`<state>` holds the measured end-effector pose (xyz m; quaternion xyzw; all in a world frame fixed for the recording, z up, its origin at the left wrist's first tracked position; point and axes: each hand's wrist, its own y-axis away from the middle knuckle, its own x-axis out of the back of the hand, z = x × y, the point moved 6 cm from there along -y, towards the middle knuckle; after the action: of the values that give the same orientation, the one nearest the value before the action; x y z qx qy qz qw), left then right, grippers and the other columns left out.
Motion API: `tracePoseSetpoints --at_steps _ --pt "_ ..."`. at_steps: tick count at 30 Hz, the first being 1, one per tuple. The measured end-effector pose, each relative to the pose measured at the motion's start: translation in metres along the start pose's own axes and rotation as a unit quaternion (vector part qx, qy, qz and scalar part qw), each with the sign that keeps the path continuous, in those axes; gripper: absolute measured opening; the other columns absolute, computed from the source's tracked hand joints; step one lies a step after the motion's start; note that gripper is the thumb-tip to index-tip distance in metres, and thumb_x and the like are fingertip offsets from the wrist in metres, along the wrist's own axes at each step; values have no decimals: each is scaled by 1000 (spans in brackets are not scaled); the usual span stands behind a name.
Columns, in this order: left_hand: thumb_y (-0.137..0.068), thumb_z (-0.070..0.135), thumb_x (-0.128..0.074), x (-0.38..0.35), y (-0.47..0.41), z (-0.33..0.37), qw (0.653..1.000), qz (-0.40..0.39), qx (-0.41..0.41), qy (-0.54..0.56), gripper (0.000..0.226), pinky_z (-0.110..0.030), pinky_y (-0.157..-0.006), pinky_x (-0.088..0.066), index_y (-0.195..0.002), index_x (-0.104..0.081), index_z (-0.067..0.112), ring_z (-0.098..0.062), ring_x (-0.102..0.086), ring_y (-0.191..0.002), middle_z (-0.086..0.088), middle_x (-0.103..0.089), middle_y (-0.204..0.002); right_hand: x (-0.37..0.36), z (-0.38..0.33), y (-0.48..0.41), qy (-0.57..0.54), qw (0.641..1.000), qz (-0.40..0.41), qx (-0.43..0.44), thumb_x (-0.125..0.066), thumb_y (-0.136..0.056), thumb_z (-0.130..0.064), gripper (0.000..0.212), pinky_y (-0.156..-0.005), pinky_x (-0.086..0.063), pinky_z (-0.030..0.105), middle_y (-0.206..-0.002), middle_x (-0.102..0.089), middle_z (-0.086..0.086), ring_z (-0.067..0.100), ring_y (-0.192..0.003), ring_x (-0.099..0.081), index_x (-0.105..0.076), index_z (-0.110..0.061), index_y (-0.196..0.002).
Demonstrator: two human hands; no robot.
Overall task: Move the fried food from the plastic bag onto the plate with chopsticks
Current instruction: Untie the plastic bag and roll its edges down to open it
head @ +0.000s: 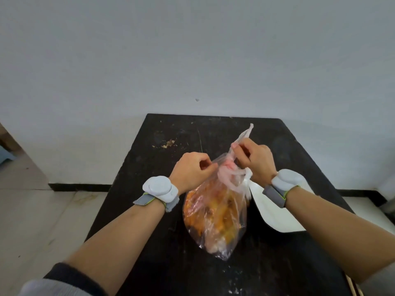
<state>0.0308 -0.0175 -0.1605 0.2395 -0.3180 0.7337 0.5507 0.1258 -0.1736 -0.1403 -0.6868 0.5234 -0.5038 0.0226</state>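
A clear plastic bag (215, 216) stands in the middle of the black table (162, 263), with orange-brown fried food (222, 208) inside. Its top is tied in a knot (229, 171). My left hand (192, 169) pinches the bag's plastic just left of the knot. My right hand (254, 159) grips the twisted handle strip that rises from the knot. A white plate (275, 216) lies right of the bag, partly hidden under my right forearm. What looks like chopstick ends (353, 285) pokes in at the table's lower right edge.
Both wrists carry white strapped devices. A white wall stands behind the table, with pale tiled floor to the left. The table's far half shows scratches and crumbs.
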Motion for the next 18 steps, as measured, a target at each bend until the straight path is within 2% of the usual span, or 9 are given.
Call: tracePoseSetpoints --at_steps 2,5,7,9,10,12,15,18 --pt "-90 35 -61 -1 2 3 1000 8 -5 21 21 -46 -76 -56 -84 -70 18 -15 -64 -76 2 -68 -79 -1 2 0 -9 1000 -3 -20 -50 -96 -40 39 -55 -46 40 -57 -59 1 23 -52 -53 -50 -18 -64" --pt "-92 31 -59 -3 18 9 999 19 -3 49 20 -45 -80 -55 -85 -71 16 -16 -65 -79 -1 -69 -81 2 1 12 -47 997 -14 -53 -50 -95 -35 44 -59 -48 45 -58 -60 6 27 -57 -53 -57 -11 -58" --pt "-93 30 -58 -5 25 9 998 15 4 68 21 -43 -82 -55 -87 -72 16 -16 -66 -82 -1 -70 -84 4 0 17 -74 994 -32 -75 -52 -92 -28 40 -60 -47 43 -54 -57 -6 21 -55 -50 -55 -20 -52" --pt "-93 30 -58 -6 40 15 996 3 9 84 18 -35 -84 -54 -94 -72 19 -10 -66 -86 3 -71 -90 13 -5 27 -100 988 -59 -100 -54 -88 -16 43 -64 -49 38 -51 -57 -16 12 -57 -51 -59 -31 -49" --pt "-92 30 -60 -7 46 16 996 -4 12 90 18 -31 -86 -53 -99 -72 20 -8 -65 -89 5 -71 -94 15 -6 31 -119 984 -73 -114 -54 -87 -10 45 -67 -51 36 -52 -58 -20 9 -60 -54 -62 -35 -50" --pt "-89 28 -64 -7 55 20 996 -10 15 82 19 -28 -88 -51 -104 -71 19 -7 -64 -93 5 -70 -98 20 -9 39 -157 973 -101 -139 -54 -87 -3 38 -74 -54 36 -62 -63 -19 8 -67 -58 -71 -31 -68" --pt "-89 21 -64 -10 62 21 998 -2 14 56 14 -22 -84 -47 -101 -71 20 -2 -62 -89 8 -68 -94 22 -12 48 -141 970 -148 -134 -59 -87 -5 21 -67 -47 21 -73 -64 -15 2 -67 -58 -75 -19 -89" --pt "-89 15 -62 -9 71 29 998 37 5 47 14 -21 -83 -47 -98 -73 17 -6 -63 -88 4 -70 -93 30 -20 56 -114 973 -169 -108 -68 -84 -9 14 -62 -39 13 -72 -64 -15 -1 -65 -57 -77 -12 -95"
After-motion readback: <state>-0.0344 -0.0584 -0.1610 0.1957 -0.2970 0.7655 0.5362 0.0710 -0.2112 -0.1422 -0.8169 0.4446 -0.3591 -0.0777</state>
